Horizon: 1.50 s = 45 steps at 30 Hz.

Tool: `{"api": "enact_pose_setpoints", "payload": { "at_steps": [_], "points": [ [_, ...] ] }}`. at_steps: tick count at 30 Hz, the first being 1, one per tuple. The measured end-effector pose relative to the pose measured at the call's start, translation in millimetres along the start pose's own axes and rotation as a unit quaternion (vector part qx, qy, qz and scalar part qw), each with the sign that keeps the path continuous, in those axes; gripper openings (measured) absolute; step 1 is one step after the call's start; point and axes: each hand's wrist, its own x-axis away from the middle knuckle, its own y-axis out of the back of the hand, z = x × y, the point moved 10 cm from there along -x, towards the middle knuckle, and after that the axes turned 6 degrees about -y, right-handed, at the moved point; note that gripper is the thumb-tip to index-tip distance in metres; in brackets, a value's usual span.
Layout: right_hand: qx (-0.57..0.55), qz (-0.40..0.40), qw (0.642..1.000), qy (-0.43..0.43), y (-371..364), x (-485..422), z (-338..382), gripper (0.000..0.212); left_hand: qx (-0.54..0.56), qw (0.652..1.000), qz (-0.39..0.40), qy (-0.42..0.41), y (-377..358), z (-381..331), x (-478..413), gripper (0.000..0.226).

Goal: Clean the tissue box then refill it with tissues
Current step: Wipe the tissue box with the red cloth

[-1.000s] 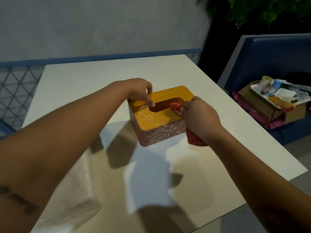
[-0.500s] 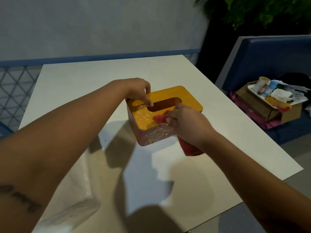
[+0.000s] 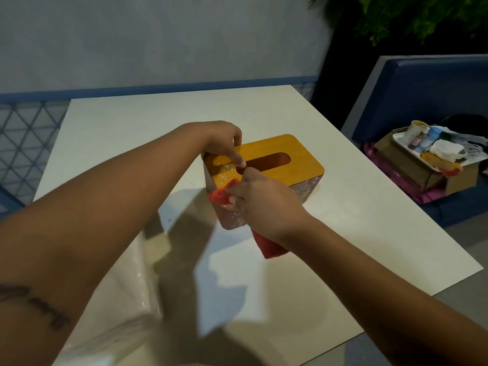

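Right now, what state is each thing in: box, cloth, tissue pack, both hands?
Tissue box: upright on the table, lid on, slot empty, white specks near its left end.
Red cloth: bunched, pressed on the lid's near-left corner.
Right hand: closed grip on the cloth.
Left hand: steadying the box's left end.
Tissue pack: wrapped, lying bottom left.

I'm seeing the box (image 3: 264, 165) sitting mid-table (image 3: 343, 220) | both hands crowding its near-left corner: left hand (image 3: 224, 141) lying over the slot's left end, right hand (image 3: 264, 204) with cloth (image 3: 220, 195) blocking the front | tissue pack (image 3: 113, 299) filling near-left | far and right table lying open
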Motion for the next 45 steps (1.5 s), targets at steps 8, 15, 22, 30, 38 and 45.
{"api": "enact_pose_setpoints", "payload": {
  "at_steps": [8,15,22,30,38,45],
  "points": [
    [0.041,-0.056,0.995,-0.071,14,-17,-23,0.029,-0.001,1.0,0.006,-0.005,0,-2,0,0.057],
    [0.048,-0.007,0.999,0.004,-4,-21,13,0.034,0.001,1.0,0.012,-0.012,0,-2,1,0.053],
    [-0.039,0.063,0.996,0.044,6,-9,-4,0.025,0.006,1.0,0.025,-0.004,-1,-1,2,0.058],
    [0.047,-0.137,0.986,0.084,6,-38,18,0.038,0.036,0.998,0.051,0.012,-1,0,-2,0.035],
    [0.092,-0.158,0.978,0.1,-5,-71,30,0.031,0.024,0.994,0.1,0.026,-5,-4,-4,0.037],
    [0.018,-0.066,0.994,0.085,5,-60,17,0.027,0.029,0.995,0.091,0.028,-5,-3,-2,0.04]
  ]
}}
